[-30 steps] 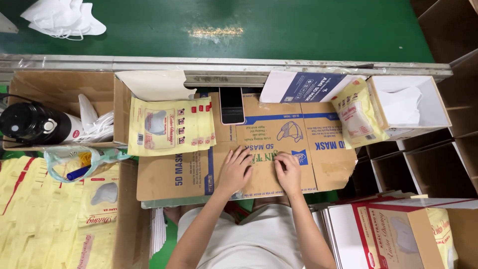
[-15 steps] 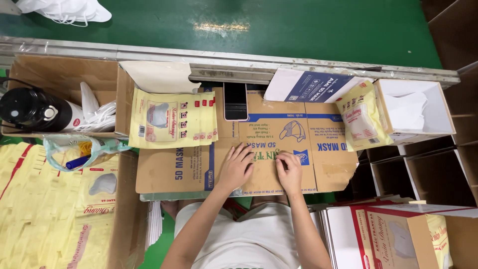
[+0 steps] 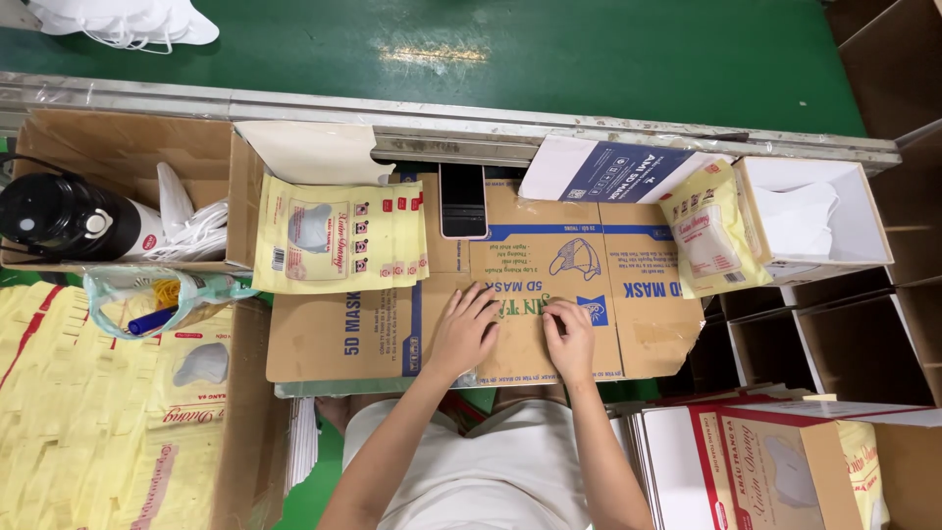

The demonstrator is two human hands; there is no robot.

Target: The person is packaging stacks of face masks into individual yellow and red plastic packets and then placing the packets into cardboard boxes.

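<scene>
Green conveyor belt [image 3: 589, 59] runs along the top of the view, edged by a metal rail [image 3: 471, 123], and below it a flattened cardboard sheet [image 3: 334, 339] serves as the tabletop. Both hands lie on that sheet, near its front edge. The left hand [image 3: 463, 332] is spread flat, fingers pointing away from the body, palm down on the printed card; its grip is open and closes on nothing. The right hand [image 3: 571, 339] sits just beside it with the fingers curled loosely under; whether something small is pinched beneath them cannot be told, since the knuckles hide the fingertips.

A stack of yellow pouches [image 3: 339, 236] lies up and to the left of the left hand, near but apart from it. A phone [image 3: 463, 201] rests face up just beyond the hands. Another yellow pouch [image 3: 708, 240] leans at the right, against a white carton [image 3: 814, 221]. Further yellow pouches fill the box at far left [image 3: 88, 412], and printed cartons [image 3: 775, 461] are piled at lower right. A black flask [image 3: 54, 216] lies in the upper-left box.

Judging by the posture, anything worked here goes best with the flat hand steadying and the curled hand doing the fine work, kept low over the card.
</scene>
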